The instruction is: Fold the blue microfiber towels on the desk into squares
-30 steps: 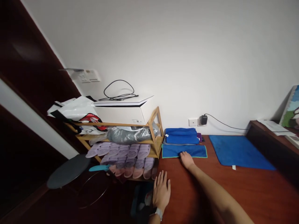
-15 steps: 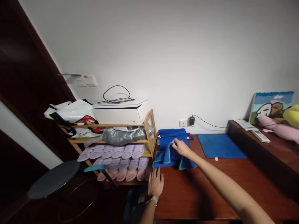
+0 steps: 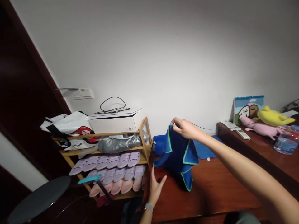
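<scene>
1. At the left edge of the brown desk (image 3: 224, 186), the left hand (image 3: 155, 190) is open and holds nothing; its thumb stands apart from the fingers.
2. Just beyond its fingertips there is a lower corner of the green-edged cloth (image 3: 177, 152). I cannot tell if they touch this corner.
3. This blue cloth is hanging over the desk, ahead of the left hand and to its right. Its long direction is about upright, from one gathered top to several loose corners; the lowest corner points toward the person.
4. At the top, the right hand (image 3: 184, 127) pinches the edge between thumb and fingers. So the right hand is the one in contact, and the left hand is nearer to the left lower corner.
5. Behind lie a folded blue cloth (image 3: 159, 146) on the left and a flat blue cloth (image 3: 203, 151) on the right, both partly hidden.
</scene>
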The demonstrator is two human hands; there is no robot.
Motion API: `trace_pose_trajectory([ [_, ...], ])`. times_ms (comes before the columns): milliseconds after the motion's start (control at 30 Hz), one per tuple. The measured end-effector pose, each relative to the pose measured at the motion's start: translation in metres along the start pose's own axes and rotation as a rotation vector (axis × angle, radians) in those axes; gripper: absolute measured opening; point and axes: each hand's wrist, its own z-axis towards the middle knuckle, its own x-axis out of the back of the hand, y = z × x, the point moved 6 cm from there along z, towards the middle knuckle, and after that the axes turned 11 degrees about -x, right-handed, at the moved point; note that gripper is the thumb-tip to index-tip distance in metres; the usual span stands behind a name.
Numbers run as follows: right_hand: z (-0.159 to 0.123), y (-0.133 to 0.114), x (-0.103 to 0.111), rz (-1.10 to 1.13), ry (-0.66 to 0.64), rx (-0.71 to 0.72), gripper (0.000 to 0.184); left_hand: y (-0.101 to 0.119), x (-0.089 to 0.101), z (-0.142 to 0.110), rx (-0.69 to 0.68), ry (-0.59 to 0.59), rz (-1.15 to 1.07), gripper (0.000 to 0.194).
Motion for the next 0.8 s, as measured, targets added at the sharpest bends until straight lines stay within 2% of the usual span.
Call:
trace_pose_trajectory([
  [67,-0.009,-0.004,0.010,0.005,0.002,0.013,0.023,0.026,-0.019,0.012,0.030,-0.049,-0.156,0.095],
  [200,-0.029,-0.008,0.038,-0.001,0.038,0.055,0.025,0.064,-0.063,0.029,0.049,-0.198,-0.381,0.078],
  [300,-0.041,0.001,0.071,-0.040,0.109,0.034,0.028,0.071,-0.086,0.019,0.073,-0.330,-0.430,0.063],
  [400,-0.049,0.022,0.116,-0.115,0.251,-0.021,0.031,0.067,-0.084,0.006,0.115,-0.348,-0.446,0.062],
  [467,-0.055,0.042,0.147,-0.168,0.355,-0.067,0.031,0.064,-0.068,0.005,0.157,-0.327,-0.439,0.061],
  [533,-0.064,0.063,0.177,-0.197,0.445,-0.128,0.032,0.064,-0.040,0.015,0.186,-0.295,-0.418,0.057],
  [600,-0.080,0.083,0.203,-0.202,0.531,-0.206,0.039,0.072,0.000,0.032,0.182,-0.273,-0.401,0.052],
  [700,-0.123,0.114,0.236,-0.168,0.661,-0.331,0.049,0.092,0.069,0.056,0.141,-0.303,-0.389,0.043],
  [800,-0.173,0.151,0.253,-0.126,0.741,-0.362,0.044,0.111,0.131,0.073,0.150,-0.319,-0.354,0.044],
])
